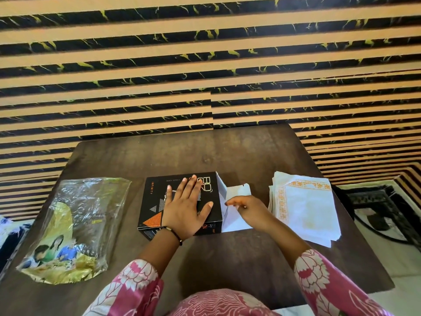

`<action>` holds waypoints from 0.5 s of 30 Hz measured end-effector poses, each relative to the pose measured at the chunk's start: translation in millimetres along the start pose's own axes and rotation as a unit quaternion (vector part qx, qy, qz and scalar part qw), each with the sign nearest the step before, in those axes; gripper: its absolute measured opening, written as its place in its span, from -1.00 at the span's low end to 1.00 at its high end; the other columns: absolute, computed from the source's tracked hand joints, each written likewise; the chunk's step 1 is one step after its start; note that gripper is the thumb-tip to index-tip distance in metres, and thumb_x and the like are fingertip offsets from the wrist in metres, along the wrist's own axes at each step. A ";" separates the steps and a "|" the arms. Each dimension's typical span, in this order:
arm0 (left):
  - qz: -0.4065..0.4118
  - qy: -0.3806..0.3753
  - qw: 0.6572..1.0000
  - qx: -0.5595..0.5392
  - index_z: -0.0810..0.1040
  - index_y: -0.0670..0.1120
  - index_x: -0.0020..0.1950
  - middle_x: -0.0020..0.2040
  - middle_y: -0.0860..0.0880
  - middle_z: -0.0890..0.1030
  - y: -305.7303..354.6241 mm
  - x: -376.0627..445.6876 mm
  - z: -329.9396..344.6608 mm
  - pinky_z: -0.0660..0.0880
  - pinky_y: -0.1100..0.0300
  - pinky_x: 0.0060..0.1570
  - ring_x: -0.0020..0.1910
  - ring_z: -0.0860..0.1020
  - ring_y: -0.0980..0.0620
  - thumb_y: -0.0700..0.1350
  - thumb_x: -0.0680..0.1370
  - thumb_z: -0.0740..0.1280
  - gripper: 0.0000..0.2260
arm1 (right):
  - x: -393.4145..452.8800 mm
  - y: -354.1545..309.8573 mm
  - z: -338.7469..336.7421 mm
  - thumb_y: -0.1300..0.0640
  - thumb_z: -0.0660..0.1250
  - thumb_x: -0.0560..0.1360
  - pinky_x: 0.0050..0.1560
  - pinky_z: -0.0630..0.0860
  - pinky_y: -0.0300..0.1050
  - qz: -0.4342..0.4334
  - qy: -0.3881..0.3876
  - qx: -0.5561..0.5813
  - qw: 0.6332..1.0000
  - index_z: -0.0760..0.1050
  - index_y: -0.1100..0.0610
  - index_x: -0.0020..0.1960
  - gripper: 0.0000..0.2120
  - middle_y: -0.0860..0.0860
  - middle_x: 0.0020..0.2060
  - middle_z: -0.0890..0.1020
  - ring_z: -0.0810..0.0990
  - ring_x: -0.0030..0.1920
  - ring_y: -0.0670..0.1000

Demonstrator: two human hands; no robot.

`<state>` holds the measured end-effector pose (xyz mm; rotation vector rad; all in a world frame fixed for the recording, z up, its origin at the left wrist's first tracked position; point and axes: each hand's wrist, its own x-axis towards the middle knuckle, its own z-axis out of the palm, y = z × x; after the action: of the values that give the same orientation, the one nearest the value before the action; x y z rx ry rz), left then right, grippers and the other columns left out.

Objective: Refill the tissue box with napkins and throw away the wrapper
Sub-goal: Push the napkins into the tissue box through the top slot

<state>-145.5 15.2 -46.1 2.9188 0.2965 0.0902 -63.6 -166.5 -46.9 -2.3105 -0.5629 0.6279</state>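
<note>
Two hands work: left hand [185, 210] lies flat on the box [159, 208]; right hand [247, 209], loosely open at its open end, is nearer the napkins [303, 206] at right.

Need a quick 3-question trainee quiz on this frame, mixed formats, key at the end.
1. True or false: the left hand lies flat on top of the black box.
2. The empty wrapper lies on which side of the box? A) the person's left B) the person's right
3. Fill in: the right hand is at the box's open white ___.

Key: 1 true; 2 A; 3 flap. The napkin stack lies to the right.
</note>
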 end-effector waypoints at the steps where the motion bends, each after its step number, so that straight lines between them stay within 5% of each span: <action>1: 0.000 0.001 1.000 -0.001 0.00 0.06 0.49 0.54 0.07 0.02 0.1 -0.1 0.4 -0.24 -0.12 0.44 0.52 -0.08 0.04 0.33 0.41 -0.25 -0.30 | -1.5 -0.2 0.3 0.32 0.09 0.56 0.10 0.35 -0.35 -0.003 -0.006 0.009 1.000 0.56 0.12 0.15 -0.67 0.04 0.19 0.59 0.54 0.18 0.01; 5: 0.002 0.003 1.000 0.000 0.00 0.06 0.50 0.54 0.07 0.02 0.0 -0.2 0.9 -0.24 -0.12 0.43 0.52 -0.07 0.04 0.32 0.41 -0.24 -0.30 | -11.8 7.2 -5.4 0.37 0.13 0.51 0.03 0.42 -0.30 0.034 0.015 0.030 0.999 0.63 0.23 -0.04 -0.71 0.07 0.02 0.65 0.58 0.00 0.00; 8: 0.001 0.004 1.000 -0.001 0.00 0.06 0.49 0.54 0.06 0.03 -0.7 0.8 2.6 -0.24 -0.12 0.43 0.52 -0.07 0.03 0.33 0.41 -0.24 -0.30 | -28.4 9.5 -9.0 0.34 0.19 0.50 -0.01 0.49 -0.30 0.071 -0.088 0.104 0.988 0.63 0.13 -0.14 -0.74 -0.02 -0.10 0.64 0.61 -0.05 -0.02; 11: 0.004 0.006 1.000 -0.005 0.02 0.05 0.49 0.54 0.05 0.04 -1.4 1.5 3.4 -0.22 -0.15 0.43 0.52 -0.06 0.02 0.34 0.41 -0.23 -0.29 | -43.3 8.5 -2.9 0.33 0.19 0.51 0.11 0.51 -0.16 0.068 -0.221 0.165 0.959 0.59 0.02 0.00 -0.71 -0.05 0.01 0.65 0.63 0.06 -0.01; 15: 0.018 -0.018 1.000 -0.007 -0.01 0.01 0.50 0.55 0.02 -0.02 -1.2 1.0 0.4 -0.25 -0.17 0.42 0.52 -0.11 -0.01 0.51 0.29 -0.29 -0.09 | -50.7 1.9 11.0 0.27 0.22 0.53 0.17 0.47 -0.13 0.053 -0.246 0.187 0.950 0.50 -0.04 0.20 -0.67 -0.10 0.21 0.57 0.60 0.13 -0.07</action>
<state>-144.7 16.5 -46.7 2.9097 0.2353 0.0451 -109.6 -189.9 -41.2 -1.8336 -0.4896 1.2651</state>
